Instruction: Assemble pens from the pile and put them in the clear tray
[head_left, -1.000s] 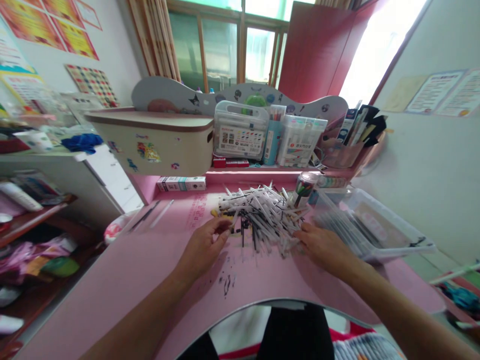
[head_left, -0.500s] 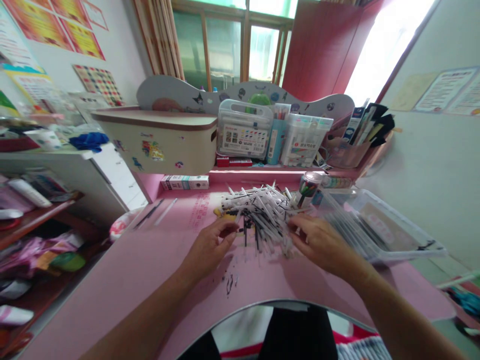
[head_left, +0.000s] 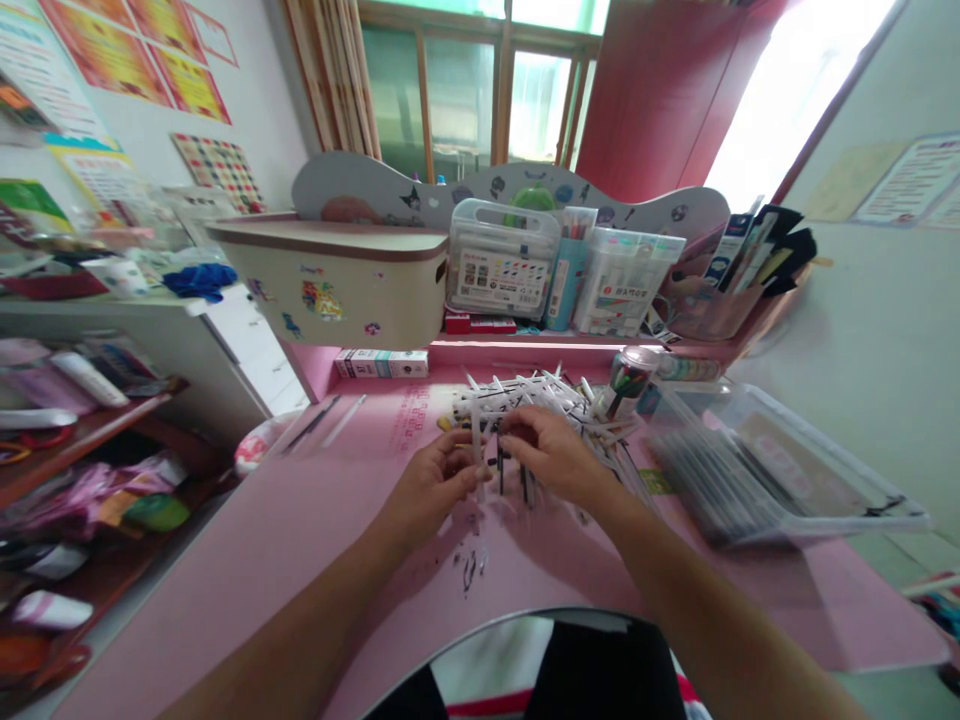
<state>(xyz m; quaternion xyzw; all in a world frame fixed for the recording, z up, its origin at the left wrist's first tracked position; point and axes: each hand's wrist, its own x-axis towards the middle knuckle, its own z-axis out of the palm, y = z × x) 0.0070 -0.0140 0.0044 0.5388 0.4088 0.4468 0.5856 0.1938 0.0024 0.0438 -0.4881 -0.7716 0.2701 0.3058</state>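
A heap of white pen barrels mixed with thin black refills (head_left: 544, 398) lies on the pink desk (head_left: 247, 575). My left hand (head_left: 435, 488) is at the heap's near left side, its fingers pinched around a white pen barrel (head_left: 475, 440) standing nearly upright. My right hand (head_left: 551, 457) reaches over the heap's near edge, fingers curled close to that barrel and to my left fingertips. Whether it grips anything is hidden by the fingers. Black specks (head_left: 471, 568) mark the desk below my hands.
A clear plastic tray of dark pens (head_left: 780, 470) stands right of the heap, and a tilted metal can (head_left: 628, 382) stands behind it. A small box (head_left: 381, 363) and loose pens (head_left: 319, 420) lie left, below a beige storage box (head_left: 330, 285).
My right hand has moved left from the heap's right side to its middle, close to my left hand. My left hand now pinches an upright white barrel. The whole view has shifted slightly.
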